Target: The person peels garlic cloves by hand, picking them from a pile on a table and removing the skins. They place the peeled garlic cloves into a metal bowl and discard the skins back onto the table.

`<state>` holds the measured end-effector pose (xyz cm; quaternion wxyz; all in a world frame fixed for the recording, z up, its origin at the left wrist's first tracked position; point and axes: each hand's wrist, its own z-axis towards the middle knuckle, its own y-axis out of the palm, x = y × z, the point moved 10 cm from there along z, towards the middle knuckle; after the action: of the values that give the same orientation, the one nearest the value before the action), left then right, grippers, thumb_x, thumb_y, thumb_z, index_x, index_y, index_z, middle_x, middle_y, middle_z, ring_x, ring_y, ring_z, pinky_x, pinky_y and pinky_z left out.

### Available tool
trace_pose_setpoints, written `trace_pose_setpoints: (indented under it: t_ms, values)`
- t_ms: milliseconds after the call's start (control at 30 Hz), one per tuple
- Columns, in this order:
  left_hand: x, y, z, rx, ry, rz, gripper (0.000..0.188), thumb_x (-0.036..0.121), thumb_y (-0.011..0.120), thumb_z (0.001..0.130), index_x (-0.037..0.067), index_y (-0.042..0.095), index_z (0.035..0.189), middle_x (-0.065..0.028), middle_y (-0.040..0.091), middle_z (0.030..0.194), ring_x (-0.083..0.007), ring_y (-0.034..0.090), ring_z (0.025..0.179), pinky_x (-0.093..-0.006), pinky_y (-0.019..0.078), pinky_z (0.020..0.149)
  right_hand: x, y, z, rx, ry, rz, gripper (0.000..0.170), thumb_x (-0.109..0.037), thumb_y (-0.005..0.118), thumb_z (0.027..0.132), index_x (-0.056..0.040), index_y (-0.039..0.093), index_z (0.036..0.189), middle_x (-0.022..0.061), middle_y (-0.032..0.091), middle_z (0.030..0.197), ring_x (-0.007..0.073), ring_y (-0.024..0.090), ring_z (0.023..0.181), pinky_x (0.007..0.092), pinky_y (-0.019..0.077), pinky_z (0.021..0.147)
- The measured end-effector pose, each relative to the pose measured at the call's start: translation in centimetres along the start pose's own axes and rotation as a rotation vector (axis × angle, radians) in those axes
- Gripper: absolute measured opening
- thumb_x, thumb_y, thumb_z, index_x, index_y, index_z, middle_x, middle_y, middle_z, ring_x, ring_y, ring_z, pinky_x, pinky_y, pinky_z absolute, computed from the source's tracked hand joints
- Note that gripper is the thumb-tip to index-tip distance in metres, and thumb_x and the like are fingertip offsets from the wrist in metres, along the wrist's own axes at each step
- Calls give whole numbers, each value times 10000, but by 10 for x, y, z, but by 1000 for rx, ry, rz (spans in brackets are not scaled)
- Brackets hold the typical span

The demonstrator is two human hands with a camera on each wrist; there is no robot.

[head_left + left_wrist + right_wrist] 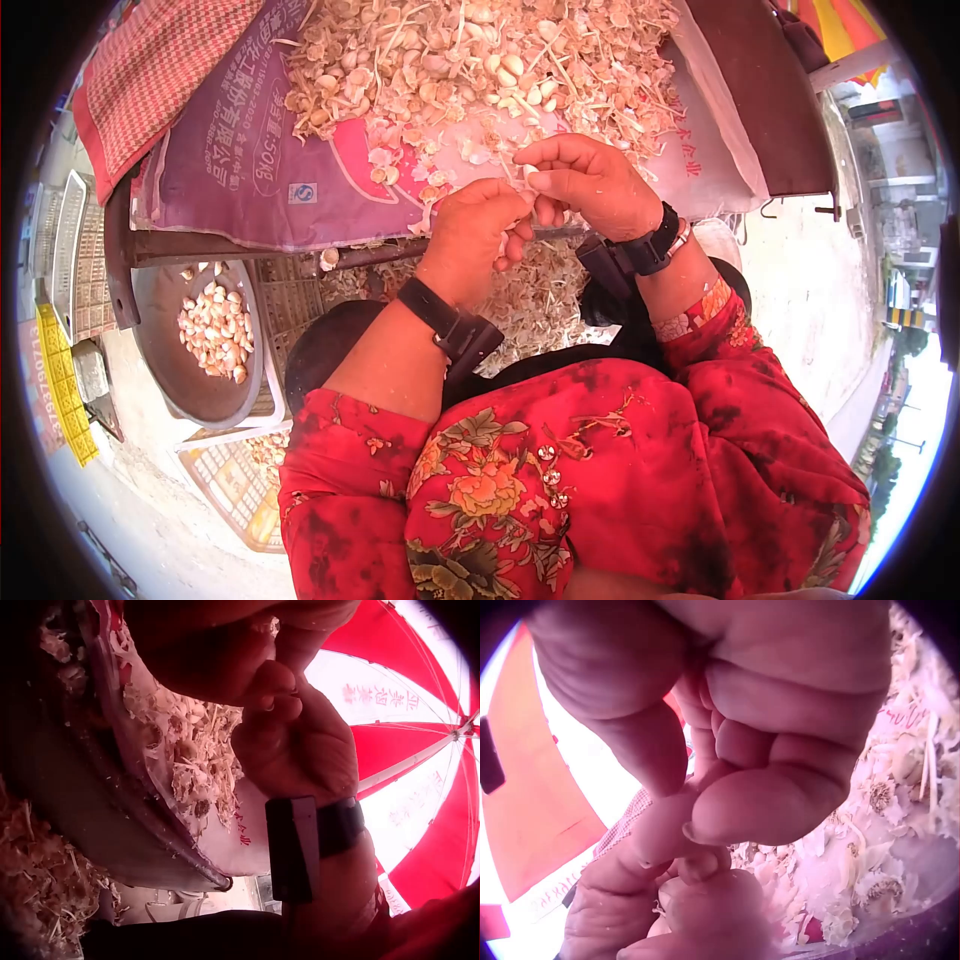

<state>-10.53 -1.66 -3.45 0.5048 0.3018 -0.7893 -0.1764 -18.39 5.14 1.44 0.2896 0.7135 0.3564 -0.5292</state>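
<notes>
A: In the head view, your right hand (592,185) pinches a white clove (530,172) between thumb and index finger, over the front edge of the sack (230,190). Your left hand (465,238) is just beside it, its fingers curled on some pale garlic (503,243).

B: Then I would judge that you are peeling. The pile (400,85) lies on the sack, and the bowl (190,385) stands low at your left, with cloves (215,330) inside.

A: The left wrist view shows your two hands close together; it is too dark to tell more about the grip.

B: In the right wrist view, your fingertips nearly meet, but I cannot make out the clove.

A: So your next move, I think, calls for a steady left hold and a gentle right pull, without crushing the clove.
</notes>
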Motion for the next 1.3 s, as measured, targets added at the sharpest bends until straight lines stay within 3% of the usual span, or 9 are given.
trace_pose_setpoints:
  t_ms: [67, 333, 533, 667, 867, 1000, 1067, 1167, 1300]
  values:
    - [3, -1, -3, 41, 13, 101, 153, 182, 571, 896, 40, 596, 844, -47, 597, 690, -83, 522, 482, -182, 335, 358, -4, 1, -2, -4, -21, -65, 218, -109, 593, 886, -12, 584, 1081, 27, 625, 774, 96, 606, 640, 216, 463, 562]
    - [-2, 25, -11, -216, -99, -65, 235, 184, 482, 906, -24, 588, 877, -84, 600, 719, -88, 503, 474, -188, 349, 356, -27, 13, -20, -48, -67, -207, 95, -85, 570, 899, -13, 549, 957, 28, 605, 779, 82, 567, 618, 218, 447, 535]
    - [0, 27, -11, -246, -36, -146, 297, 227, 431, 903, -17, 553, 785, -117, 598, 718, -97, 414, 418, -226, 307, 356, -18, 17, -15, -43, -122, 97, 79, -82, 568, 899, -21, 552, 947, 37, 593, 729, 115, 573, 596, 230, 454, 534]
    - [5, 30, -16, -303, 4, -210, 279, 225, 445, 897, -1, 541, 765, -108, 584, 707, -96, 412, 419, -229, 303, 359, -6, 16, -13, -21, -100, 436, 85, -76, 570, 904, -22, 554, 967, 61, 596, 735, 152, 595, 598, 260, 492, 557]
    - [8, 23, -20, -301, 54, -295, 242, 209, 467, 894, 7, 547, 787, -98, 573, 691, -108, 430, 427, -234, 320, 377, 4, 17, -14, -64, -114, 670, 93, -66, 551, 919, -14, 558, 997, 92, 614, 757, 184, 622, 617, 288, 515, 562]
    - [14, 5, -20, -115, 48, -310, 249, 214, 485, 912, 3, 541, 790, -89, 555, 645, -120, 446, 427, -231, 321, 376, -47, 47, -41, -203, -241, 581, 163, -79, 585, 899, -28, 529, 1044, 122, 601, 803, 190, 589, 599, 322, 507, 555]
    - [6, -9, -16, 0, 49, -269, 318, 292, 495, 946, 22, 533, 782, -77, 551, 631, -117, 454, 437, -234, 336, 390, -100, 80, -70, -435, -382, 606, 168, 22, 609, 845, 4, 559, 1004, 152, 651, 866, 201, 643, 659, 266, 520, 566]
    - [0, -6, -16, -22, -25, -195, 356, 339, 489, 955, 36, 528, 772, -75, 555, 633, -110, 458, 446, -229, 349, 407, -141, 112, -102, -718, -480, 637, 143, 23, 613, 845, 19, 573, 981, 163, 650, 876, 206, 647, 672, 269, 527, 573]
    - [1, 0, -16, -46, -16, -173, 371, 361, 486, 954, 47, 534, 763, -86, 567, 668, -115, 496, 468, -221, 345, 388, -155, 129, -120, -903, -503, 663, 111, 25, 619, 844, 39, 591, 951, 177, 649, 889, 213, 652, 689, 272, 537, 583]
